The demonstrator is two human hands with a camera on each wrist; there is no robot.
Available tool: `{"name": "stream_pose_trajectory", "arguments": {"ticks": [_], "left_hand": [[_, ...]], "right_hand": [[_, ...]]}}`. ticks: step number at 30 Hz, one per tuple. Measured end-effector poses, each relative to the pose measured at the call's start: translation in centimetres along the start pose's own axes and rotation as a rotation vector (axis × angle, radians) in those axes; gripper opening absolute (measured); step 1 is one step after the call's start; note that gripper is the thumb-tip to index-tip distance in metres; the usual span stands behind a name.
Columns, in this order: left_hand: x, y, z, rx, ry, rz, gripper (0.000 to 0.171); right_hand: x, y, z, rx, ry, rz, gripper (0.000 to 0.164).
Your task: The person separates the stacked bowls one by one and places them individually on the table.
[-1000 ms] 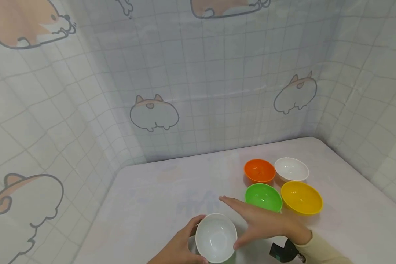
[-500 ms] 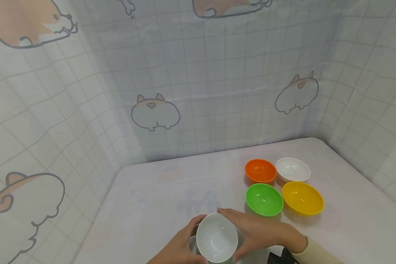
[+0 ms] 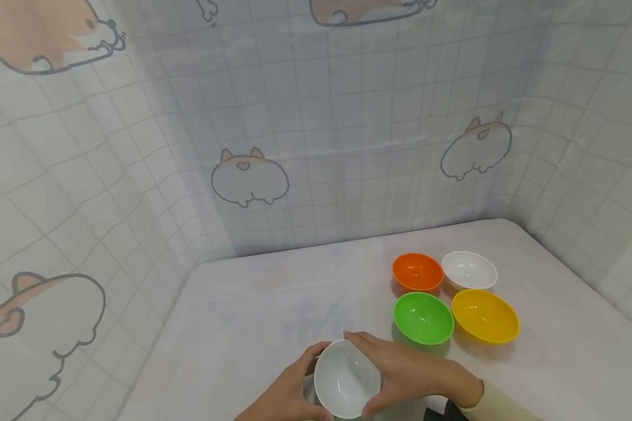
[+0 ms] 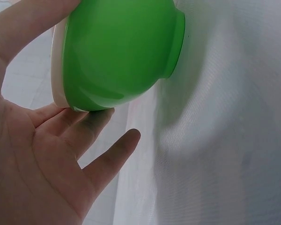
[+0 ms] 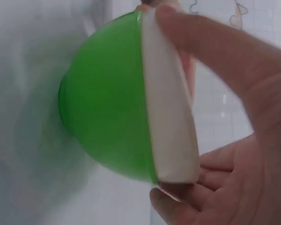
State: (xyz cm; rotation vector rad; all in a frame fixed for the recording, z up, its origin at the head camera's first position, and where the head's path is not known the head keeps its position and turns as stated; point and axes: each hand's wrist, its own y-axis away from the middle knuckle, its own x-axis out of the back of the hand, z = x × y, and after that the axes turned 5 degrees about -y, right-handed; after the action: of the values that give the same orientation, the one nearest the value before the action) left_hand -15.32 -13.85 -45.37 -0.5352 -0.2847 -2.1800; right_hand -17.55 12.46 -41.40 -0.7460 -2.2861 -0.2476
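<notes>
A white bowl (image 3: 346, 380) sits nested in a green bowl (image 4: 124, 49) near the table's front edge. In the head view the white bowl covers nearly all of the lower one. From the left, my left hand (image 3: 288, 389) grips the stack, its thumb near the rim and some fingers against the green side. Opposite it, my right hand (image 3: 405, 369) holds the white bowl, which shows as a pale band above the green rim in the right wrist view. There the right thumb (image 5: 210, 42) lies on the white wall and the fingers bend around the lower side.
To the right stand several bowls grouped together: orange (image 3: 418, 272), white (image 3: 469, 270), a second green bowl (image 3: 423, 318) and yellow (image 3: 485, 316). A pale cloth covers the table (image 3: 242, 316). Patterned curtains (image 3: 337, 146) enclose its back and sides. Something black (image 3: 445, 411) lies beneath the right wrist.
My right hand has come in leftward from beside the stack, and its thumb and fingers have closed on the white bowl. The left hand keeps its hold in nearly the same place.
</notes>
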Motion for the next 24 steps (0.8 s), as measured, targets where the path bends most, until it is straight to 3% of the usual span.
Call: {"name": "stream_pose_trajectory", "arguments": {"ticks": [6,14,24], "left_hand": [[-0.01,-0.01,-0.14,-0.023,-0.020,0.005,0.092],[0.11,-0.06,-0.32,-0.062,-0.040,-0.003,0.094],[0.19,-0.03,-0.21,-0.085,-0.061,-0.001,0.096]], "right_hand": [[-0.10,-0.08,0.08,0.032,0.138,0.024,0.110],[0.00,-0.16,0.20,0.001,0.155,0.037,0.108],[-0.22,-0.06,0.48,0.008,0.093,0.062,0.102]]}}
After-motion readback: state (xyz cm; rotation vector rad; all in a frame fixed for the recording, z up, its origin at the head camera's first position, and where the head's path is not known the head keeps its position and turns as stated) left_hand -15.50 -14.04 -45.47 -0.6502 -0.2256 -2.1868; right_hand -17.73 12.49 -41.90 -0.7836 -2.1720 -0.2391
